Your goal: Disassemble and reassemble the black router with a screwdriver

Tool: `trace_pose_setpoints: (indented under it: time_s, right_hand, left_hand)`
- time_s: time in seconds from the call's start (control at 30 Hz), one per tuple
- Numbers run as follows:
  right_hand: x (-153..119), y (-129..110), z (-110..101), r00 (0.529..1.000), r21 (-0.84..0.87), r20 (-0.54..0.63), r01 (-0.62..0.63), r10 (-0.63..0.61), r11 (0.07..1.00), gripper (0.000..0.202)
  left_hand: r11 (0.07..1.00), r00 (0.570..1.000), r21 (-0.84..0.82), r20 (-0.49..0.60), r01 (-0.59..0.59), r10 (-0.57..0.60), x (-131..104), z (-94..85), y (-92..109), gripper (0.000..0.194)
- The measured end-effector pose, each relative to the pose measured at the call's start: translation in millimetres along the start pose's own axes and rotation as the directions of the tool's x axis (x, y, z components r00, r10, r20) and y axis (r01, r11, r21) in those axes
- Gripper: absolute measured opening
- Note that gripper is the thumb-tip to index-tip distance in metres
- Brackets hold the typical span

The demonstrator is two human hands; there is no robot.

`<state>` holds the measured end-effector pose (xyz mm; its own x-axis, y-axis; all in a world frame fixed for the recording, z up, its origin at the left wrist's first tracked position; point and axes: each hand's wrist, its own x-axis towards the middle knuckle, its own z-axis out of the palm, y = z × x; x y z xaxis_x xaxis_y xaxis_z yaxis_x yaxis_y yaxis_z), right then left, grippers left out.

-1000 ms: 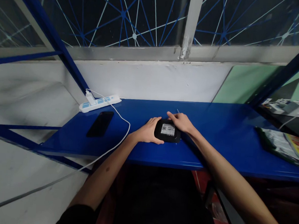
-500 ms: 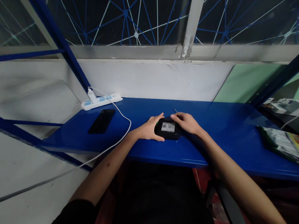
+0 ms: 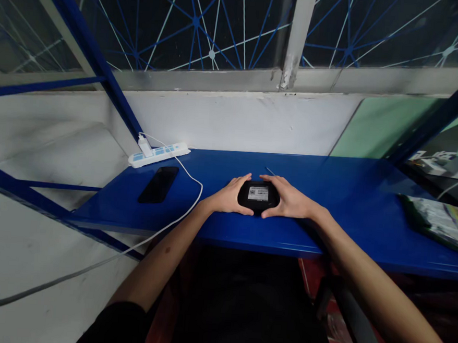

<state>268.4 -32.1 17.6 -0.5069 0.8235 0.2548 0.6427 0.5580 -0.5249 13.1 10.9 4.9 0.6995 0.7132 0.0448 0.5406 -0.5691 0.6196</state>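
Note:
A small black device with rounded ends (image 3: 258, 203) is on the blue table (image 3: 225, 231), a white printed label facing up; its exact kind is unclear. My left hand (image 3: 233, 197) grips its left end, thumb at the near side and fingers at the far side. Round the right end, my right hand (image 3: 289, 197) is curved the same way. Just beyond the device lies a thin rod-like tool (image 3: 270, 171), partly behind my right fingers.
A black phone (image 3: 158, 184) lies to the left. Behind it is a white power strip (image 3: 159, 154) with a plugged-in charger, whose white cable (image 3: 189, 215) runs past my left forearm. On the right sits a shiny plastic packet (image 3: 441, 223).
My right hand has gone from pinching at the device's far right corner to wrapping round its right end. My left hand keeps its hold. The view has shifted slightly.

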Motion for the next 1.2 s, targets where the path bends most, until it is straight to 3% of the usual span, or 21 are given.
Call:
trace_pose_setpoints:
  time_s: [0.23,0.43,0.57,0.93,1.2]
  right_hand:
    - [2.2,-5.8,2.7,0.998,-0.044,-0.065,0.020,-0.023,0.999,0.107]
    - [-0.2,2.5,-6.9,0.985,0.081,-0.174,-0.003,0.018,0.997,0.104]
    - [-1.1,10.1,-13.1,0.969,0.070,-0.239,-0.054,0.069,0.996,0.104]
    - [0.7,17.5,-5.0,0.980,0.042,-0.192,-0.043,0.050,0.998,0.106]
    - [1.5,13.7,-2.8,0.983,0.017,-0.179,-0.028,0.030,0.999,0.106]
  left_hand:
    - [1.000,1.000,-0.017,0.012,0.024,-0.024,1.1,-2.8,0.1,0.133]
    - [0.999,0.997,-0.008,0.054,0.052,-0.051,1.6,-12.5,-0.7,0.143]
    - [0.999,0.996,0.014,0.077,0.050,-0.050,-11.4,-27.7,-4.3,0.141]
    - [0.969,0.968,0.097,0.094,0.225,-0.235,-65.1,-83.8,-36.2,0.136]
    - [0.949,0.946,0.168,0.144,0.265,-0.290,-76.5,-105.6,-35.0,0.137]
